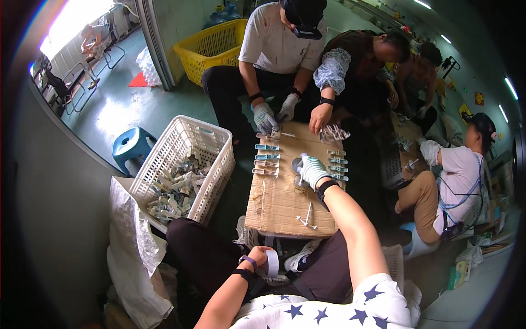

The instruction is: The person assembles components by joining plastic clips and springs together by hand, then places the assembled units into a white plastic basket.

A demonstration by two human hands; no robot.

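Note:
My bare left hand [258,255] is low in front of me, below the near edge of the cardboard-topped table [274,211], its fingers closed on a white ring-shaped roll [272,263]. Over the middle of the table is my right hand [314,171] in a striped glove, fingers bent together beside two round grey discs [301,183]; its fingertips hide what it grips. Pink and blue clips [267,156] line the table's left edge. Green clips [338,165] line the right edge. A white T-shaped plastic piece [307,217] lies near me.
A white basket [219,159] full of loose clips stands left of the table, with a blue stool [131,147] beyond it. Across the table, a gloved person handles clips; another's bare hand [321,117] is beside a clip bundle [333,133]. A yellow basket [210,55] stands behind.

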